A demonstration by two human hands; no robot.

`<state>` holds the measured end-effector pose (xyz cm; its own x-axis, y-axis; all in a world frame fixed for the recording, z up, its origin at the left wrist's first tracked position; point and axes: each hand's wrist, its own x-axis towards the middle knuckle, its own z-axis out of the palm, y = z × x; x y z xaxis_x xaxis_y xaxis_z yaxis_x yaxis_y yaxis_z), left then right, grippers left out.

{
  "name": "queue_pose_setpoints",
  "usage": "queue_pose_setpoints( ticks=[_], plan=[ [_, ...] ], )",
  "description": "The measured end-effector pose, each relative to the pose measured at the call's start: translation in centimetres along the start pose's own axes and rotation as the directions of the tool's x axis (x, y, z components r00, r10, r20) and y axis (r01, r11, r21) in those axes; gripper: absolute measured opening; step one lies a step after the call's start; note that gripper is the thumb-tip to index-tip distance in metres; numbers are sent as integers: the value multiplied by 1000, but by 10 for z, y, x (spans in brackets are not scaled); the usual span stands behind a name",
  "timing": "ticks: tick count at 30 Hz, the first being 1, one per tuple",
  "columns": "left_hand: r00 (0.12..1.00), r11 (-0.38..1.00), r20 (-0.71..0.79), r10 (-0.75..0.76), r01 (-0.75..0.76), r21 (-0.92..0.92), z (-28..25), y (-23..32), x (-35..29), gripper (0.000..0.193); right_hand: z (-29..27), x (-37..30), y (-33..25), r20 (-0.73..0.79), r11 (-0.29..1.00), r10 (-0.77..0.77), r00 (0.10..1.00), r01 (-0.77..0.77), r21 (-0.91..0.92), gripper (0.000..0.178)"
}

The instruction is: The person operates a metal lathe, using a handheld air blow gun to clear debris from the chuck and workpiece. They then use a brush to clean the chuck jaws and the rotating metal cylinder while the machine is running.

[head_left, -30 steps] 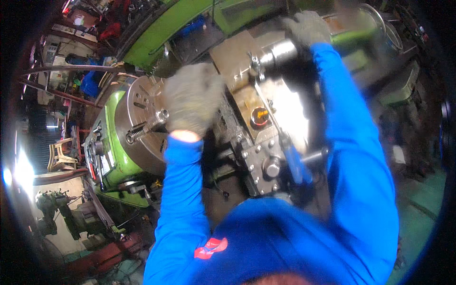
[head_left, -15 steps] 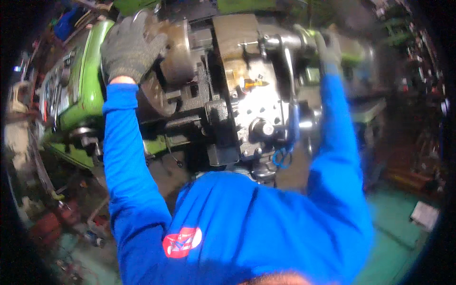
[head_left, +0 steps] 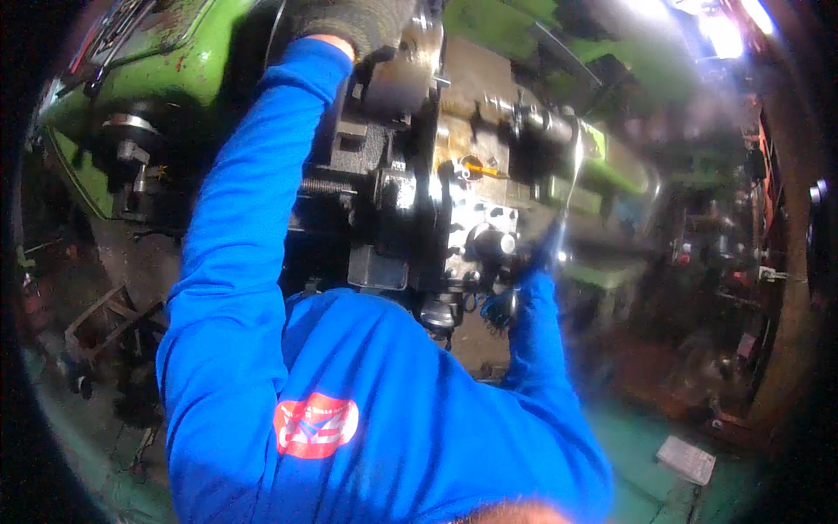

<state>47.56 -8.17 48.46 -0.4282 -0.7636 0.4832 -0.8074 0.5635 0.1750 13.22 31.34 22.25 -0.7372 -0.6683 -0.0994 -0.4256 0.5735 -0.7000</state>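
At the top edge, my left hand in a grey knit glove lies by the round metal chuck of a green lathe. Its fingers are cut off or hidden, so its grip does not show. My right hand is smeared by motion at the lower end of a long shiny lever; whether the fingers close on it is unclear. Left of that hand sits the bright tool post with several bolts. A yellow-orange tool lies on the carriage just above it.
The green headstock with a crank handle fills the upper left. A green tailstock stands at the right. Blue coiled strands hang below the tool post. A pale flat box lies on the green floor.
The view has shifted and tilted. My left hand is now at the top edge, partly out of view. My right hand has come down from the tailstock to beside the tool post.
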Motion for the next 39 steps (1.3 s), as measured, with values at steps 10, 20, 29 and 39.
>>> queue_pose_setpoints(
  ticks=[10,20,29,39],
  plan=[
    [998,998,51,38,-40,41,7,-7,0,39,-19,34,-38,6,950,-156,988,148,275,32],
    [998,993,53,39,-45,108,8,2,6,37,-42,200,-141,84,811,-394,915,389,-437,47],
    [999,993,27,16,-19,113,-1,2,-1,36,-6,227,-177,89,755,-280,956,276,-595,47],
    [998,996,4,57,-57,73,13,-8,2,34,14,163,-247,224,549,-321,920,374,-748,28]
  ],
)
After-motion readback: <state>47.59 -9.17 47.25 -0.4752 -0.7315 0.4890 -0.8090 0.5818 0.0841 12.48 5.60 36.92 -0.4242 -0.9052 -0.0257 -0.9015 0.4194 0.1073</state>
